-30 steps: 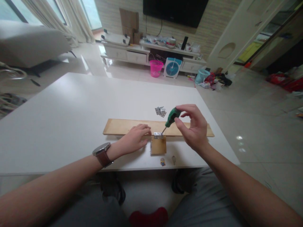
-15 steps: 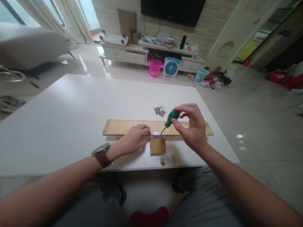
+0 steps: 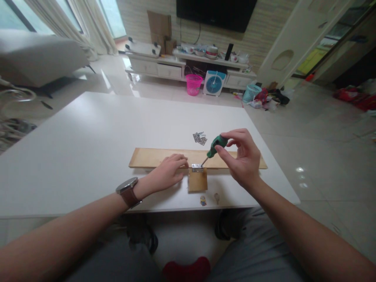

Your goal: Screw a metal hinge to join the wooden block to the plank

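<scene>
My right hand (image 3: pixel 245 158) is closed around the green handle of a screwdriver (image 3: pixel 216 145), which leans with its tip at the right end of a metal hinge (image 3: pixel 197 167). The hinge lies across the join between a long wooden board (image 3: pixel 158 156) and a small wooden block (image 3: pixel 197 181) on its near side. At the board's near edge, my left hand (image 3: pixel 170 170) has its fingers curled over the wood, fingertips just left of the hinge. Its thumb is lower, close to the block. Any screw under the tip is too small to make out.
Loose hinges and screws (image 3: pixel 200 138) lie beyond the board on the white table (image 3: pixel 117 121). Two small stickers, one a yellow cartoon figure (image 3: pixel 203 201), are near the table's front edge. A pink basket (image 3: pixel 194 84) and a blue fan (image 3: pixel 214 83) stand on the floor beyond.
The screwdriver handle leans slightly further to the right, with my right hand moving along with it. My left hand keeps its place on the board. The whole view has shifted a little.
</scene>
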The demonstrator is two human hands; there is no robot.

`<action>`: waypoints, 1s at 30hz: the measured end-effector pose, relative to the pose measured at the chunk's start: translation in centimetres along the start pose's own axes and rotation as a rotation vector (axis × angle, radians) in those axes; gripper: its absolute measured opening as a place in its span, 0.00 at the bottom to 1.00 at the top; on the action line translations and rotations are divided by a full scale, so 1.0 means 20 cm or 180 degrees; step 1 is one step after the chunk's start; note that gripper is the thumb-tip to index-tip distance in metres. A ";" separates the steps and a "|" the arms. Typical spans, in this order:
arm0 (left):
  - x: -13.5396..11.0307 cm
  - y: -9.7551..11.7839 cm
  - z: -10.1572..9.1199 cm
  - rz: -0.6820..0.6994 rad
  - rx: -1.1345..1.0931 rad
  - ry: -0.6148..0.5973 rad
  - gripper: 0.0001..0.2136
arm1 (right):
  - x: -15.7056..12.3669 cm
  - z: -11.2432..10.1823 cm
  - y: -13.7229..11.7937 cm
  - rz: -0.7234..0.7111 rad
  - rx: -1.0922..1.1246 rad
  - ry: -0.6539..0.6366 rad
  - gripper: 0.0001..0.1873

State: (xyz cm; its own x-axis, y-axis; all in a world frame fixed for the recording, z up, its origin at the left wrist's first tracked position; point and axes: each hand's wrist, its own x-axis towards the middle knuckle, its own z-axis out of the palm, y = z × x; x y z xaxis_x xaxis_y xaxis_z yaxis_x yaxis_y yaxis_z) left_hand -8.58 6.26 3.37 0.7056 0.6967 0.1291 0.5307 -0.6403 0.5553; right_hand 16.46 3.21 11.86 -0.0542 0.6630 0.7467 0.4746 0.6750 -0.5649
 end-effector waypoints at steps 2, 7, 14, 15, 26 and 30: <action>0.00 0.00 0.00 -0.0005 0.0009 0.0006 0.11 | 0.00 0.00 0.00 0.0064 0.0039 -0.0065 0.19; 0.00 -0.01 0.01 0.0054 0.0031 0.0038 0.11 | 0.00 0.00 0.01 0.0082 -0.0080 -0.0243 0.21; 0.00 -0.01 0.00 -0.0029 0.0029 -0.0040 0.11 | 0.01 0.00 0.00 0.0029 -0.0213 0.0023 0.17; 0.00 -0.01 0.00 -0.0029 0.0024 -0.0040 0.11 | 0.01 0.00 0.00 0.0035 -0.0199 0.0000 0.16; 0.00 0.00 -0.01 0.0003 -0.0017 0.0007 0.11 | 0.00 0.00 0.01 0.0042 -0.0161 0.0026 0.17; -0.01 0.00 0.00 0.0011 -0.0009 0.0012 0.10 | 0.00 0.00 0.01 0.0067 -0.0041 -0.0096 0.18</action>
State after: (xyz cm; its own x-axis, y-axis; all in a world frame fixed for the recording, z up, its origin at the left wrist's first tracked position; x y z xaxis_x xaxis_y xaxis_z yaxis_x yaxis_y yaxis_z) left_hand -8.72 6.21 3.35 0.7058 0.6956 0.1341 0.5269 -0.6419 0.5571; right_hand 16.62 3.28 11.72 -0.0703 0.6866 0.7237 0.4873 0.6567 -0.5756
